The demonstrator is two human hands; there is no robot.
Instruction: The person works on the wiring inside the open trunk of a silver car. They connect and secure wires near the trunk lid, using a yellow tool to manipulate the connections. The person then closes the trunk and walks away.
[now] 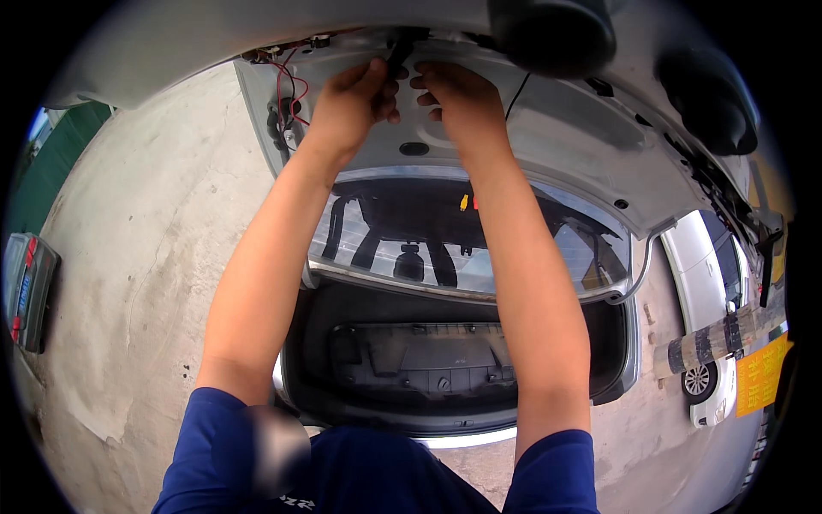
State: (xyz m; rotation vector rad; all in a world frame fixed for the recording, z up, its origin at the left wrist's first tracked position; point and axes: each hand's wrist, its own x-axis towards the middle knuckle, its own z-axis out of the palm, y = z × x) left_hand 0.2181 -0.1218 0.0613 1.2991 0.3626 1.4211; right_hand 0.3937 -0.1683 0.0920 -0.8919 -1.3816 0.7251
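Note:
Both my arms reach up to the underside of a raised silver trunk lid (548, 128). My left hand (351, 103) is closed, with thumb and fingers pinched on a dark black piece (399, 55) that runs up to the lid's edge. Its exact kind is too dark to make out. Just to the right, my right hand (462, 103) has its fingers curled in toward the left one, a small gap apart. Whatever those fingertips hold, if anything, is hidden. Red and black wires (287, 86) hang loose from the lid, left of my left hand.
Below, a black trim panel (428, 355) lies in the open trunk (312, 321). Yellow (464, 202) and red small pieces show against the rear window (402, 231). Dark round parts (552, 34) jut in overhead. A white car (706, 274) and a striped post (706, 343) stand right.

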